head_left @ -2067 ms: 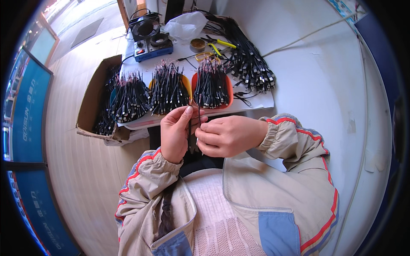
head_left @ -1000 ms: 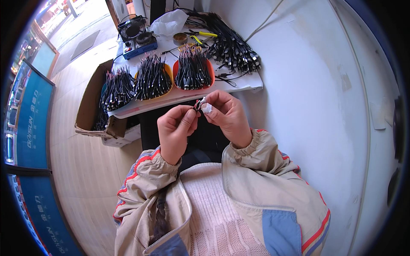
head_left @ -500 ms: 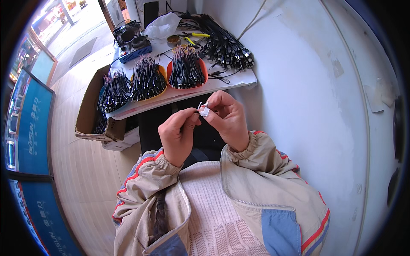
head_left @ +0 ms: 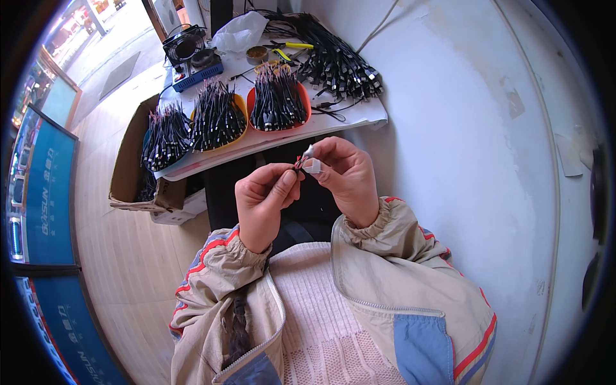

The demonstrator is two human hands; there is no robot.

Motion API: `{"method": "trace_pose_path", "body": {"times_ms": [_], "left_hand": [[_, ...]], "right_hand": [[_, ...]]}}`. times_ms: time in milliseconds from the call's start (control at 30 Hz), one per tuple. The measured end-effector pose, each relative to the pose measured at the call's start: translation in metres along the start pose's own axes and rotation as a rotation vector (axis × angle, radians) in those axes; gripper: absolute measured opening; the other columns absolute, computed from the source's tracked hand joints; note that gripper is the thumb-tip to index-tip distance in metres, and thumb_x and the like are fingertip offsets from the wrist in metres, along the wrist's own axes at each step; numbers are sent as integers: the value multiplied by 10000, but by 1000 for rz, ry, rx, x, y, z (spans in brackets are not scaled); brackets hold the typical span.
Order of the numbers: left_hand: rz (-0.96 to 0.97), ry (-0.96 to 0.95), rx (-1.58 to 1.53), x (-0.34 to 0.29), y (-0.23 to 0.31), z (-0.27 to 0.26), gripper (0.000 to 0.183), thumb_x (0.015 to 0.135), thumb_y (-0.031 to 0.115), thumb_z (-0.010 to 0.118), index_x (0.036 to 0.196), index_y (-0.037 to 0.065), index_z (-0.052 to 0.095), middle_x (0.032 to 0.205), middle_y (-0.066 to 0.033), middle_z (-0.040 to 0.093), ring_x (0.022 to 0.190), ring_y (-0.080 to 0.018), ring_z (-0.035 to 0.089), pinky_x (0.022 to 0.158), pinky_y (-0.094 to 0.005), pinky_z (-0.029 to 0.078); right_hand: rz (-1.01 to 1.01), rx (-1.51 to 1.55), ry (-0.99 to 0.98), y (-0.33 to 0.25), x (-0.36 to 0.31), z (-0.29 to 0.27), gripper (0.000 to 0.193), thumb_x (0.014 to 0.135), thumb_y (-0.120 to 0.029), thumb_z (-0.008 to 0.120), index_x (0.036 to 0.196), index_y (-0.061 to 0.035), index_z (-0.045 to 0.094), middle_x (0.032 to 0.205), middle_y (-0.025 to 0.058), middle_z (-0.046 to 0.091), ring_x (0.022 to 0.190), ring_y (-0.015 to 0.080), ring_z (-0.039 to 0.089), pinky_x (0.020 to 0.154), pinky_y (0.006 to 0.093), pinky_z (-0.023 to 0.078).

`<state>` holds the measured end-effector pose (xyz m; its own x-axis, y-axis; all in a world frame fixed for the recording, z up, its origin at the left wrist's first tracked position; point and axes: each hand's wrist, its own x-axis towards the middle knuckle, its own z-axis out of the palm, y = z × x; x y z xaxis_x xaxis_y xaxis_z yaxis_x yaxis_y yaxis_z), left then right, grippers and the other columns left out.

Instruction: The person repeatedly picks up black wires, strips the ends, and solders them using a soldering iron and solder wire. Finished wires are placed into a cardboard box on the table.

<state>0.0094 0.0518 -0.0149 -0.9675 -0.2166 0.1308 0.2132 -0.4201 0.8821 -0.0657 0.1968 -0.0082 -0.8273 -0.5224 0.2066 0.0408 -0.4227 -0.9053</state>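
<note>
My left hand [head_left: 268,202] is closed in a pinch on a thin black cable [head_left: 297,168] in front of my chest. Fine wires [head_left: 301,160], some red, fan out of the cable's end toward my other hand. My right hand [head_left: 350,179] meets them from the right, thumb and index finger bent together around the wire ends. A small white strip [head_left: 313,166] shows at its thumb tip; whether it is wrapped on or pinched, I cannot tell. Something silvery-white [head_left: 308,152] sits at the index fingertip, too small to name.
On the white table [head_left: 346,122] stand a red tub [head_left: 307,102] and a yellow tub [head_left: 242,115] of short black cables, with another bundle [head_left: 168,135] at left. Behind are a blue device with a fan [head_left: 192,70], yellow-handled pliers [head_left: 296,45] and a cable heap [head_left: 337,67]. A cardboard box [head_left: 125,154] adjoins the table.
The fingertips of my right hand have shifted a little, and the red wires now show spread between the hands. The view has moved slightly, so the table appears a bit farther left.
</note>
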Motion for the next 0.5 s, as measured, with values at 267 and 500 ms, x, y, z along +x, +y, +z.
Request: {"method": "trace_pose_path", "body": {"times_ms": [267, 500], "left_hand": [[-87, -25, -209, 2, -8, -3, 147, 942, 62, 575, 986, -55, 653, 740, -38, 603, 568, -27, 423, 475, -168, 265], [-262, -95, -252, 9, -8, -11, 153, 937, 87, 585, 978, -46, 647, 712, -41, 584, 555, -38, 407, 471, -178, 262]], "right_hand": [[369, 567, -109, 15, 4, -1, 163, 931, -171, 629, 1014, -32, 620, 835, 6, 625, 703, 66, 595, 582, 179, 441], [465, 401, -116, 13, 8, -14, 131, 929, -167, 624, 991, -75, 555, 822, -35, 550, 668, 34, 524, 487, 152, 347]]}}
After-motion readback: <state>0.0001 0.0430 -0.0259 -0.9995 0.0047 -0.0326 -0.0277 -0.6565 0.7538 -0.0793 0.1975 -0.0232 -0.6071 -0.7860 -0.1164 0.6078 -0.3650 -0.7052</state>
